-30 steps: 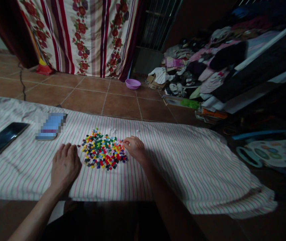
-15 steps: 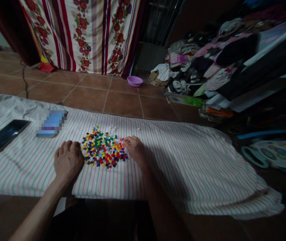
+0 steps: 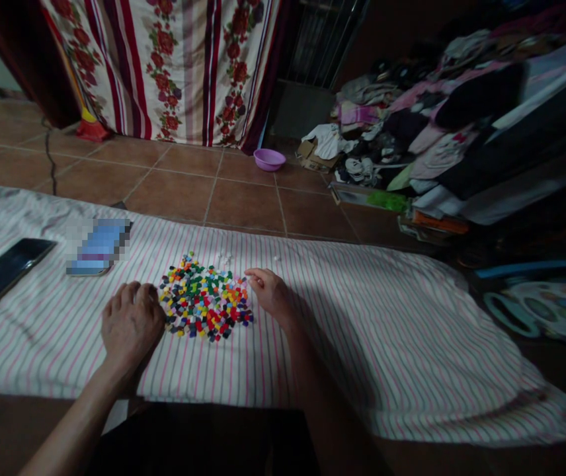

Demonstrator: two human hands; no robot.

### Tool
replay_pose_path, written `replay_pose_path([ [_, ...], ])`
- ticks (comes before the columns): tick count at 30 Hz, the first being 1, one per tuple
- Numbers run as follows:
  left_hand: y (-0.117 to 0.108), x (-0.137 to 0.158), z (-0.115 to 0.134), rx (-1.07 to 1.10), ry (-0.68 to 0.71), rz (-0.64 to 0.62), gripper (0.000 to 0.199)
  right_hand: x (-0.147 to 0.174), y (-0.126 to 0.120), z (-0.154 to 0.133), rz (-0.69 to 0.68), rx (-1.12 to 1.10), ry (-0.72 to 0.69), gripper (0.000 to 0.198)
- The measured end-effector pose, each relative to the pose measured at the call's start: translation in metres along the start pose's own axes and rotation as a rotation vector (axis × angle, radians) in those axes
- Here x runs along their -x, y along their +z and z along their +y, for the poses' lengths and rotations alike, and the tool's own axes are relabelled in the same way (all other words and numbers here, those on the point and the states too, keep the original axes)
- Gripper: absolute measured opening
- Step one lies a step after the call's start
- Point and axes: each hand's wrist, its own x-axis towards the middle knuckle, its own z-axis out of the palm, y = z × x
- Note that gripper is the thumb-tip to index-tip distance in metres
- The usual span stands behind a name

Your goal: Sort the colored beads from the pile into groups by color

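Note:
A pile of small colourful cube-like pieces (image 3: 206,301) lies on a striped cloth (image 3: 203,377). At the pile's left edge, my left hand (image 3: 131,320) rests palm down with its fingers stretched over the cloth, holding nothing visible. My right hand (image 3: 269,291) hovers at the pile's upper right edge, thumb and forefinger pinched together. Whatever is between those fingertips is too small to make out. Beyond the pile sit a little cluster of white pieces (image 3: 224,258) and a lone white piece (image 3: 277,258).
Left of the pile lie a dark phone (image 3: 8,272) and a phone with a blurred screen (image 3: 99,246). Past the cloth's far edge, a purple basin (image 3: 269,159) stands on the tiled floor (image 3: 243,198). Heaped clothes (image 3: 412,125) fill the right back.
My right hand's fingertips have lifted slightly off the pile's right edge. My left hand stays beside the pile. The whole view has shifted a little.

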Motion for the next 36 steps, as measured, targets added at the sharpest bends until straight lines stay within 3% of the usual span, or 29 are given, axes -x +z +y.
replay_pose_path([
  [9, -0.003, -0.001, 0.000, -0.002, -0.025, -0.050, 0.041, -0.003, 0.000, -0.006, -0.043, -0.016, -0.038, 0.013],
  [14, -0.003, 0.000, 0.000, 0.012, -0.015, -0.026, 0.041, -0.005, 0.002, 0.002, 0.088, -0.194, 0.041, 0.010],
  [19, -0.005, -0.001, 0.002, 0.018, -0.016, -0.032, 0.037, -0.009, -0.013, 0.030, 0.245, -0.344, 0.167, 0.010],
  [26, 0.000, 0.001, -0.004, 0.019, 0.024, -0.005, 0.037, -0.023, -0.042, 0.069, 0.381, -0.083, 0.282, 0.010],
  [36, -0.001, 0.001, 0.000, 0.007, 0.023, 0.008, 0.034, -0.036, -0.038, 0.086, 0.375, 0.235, 0.255, 0.016],
])
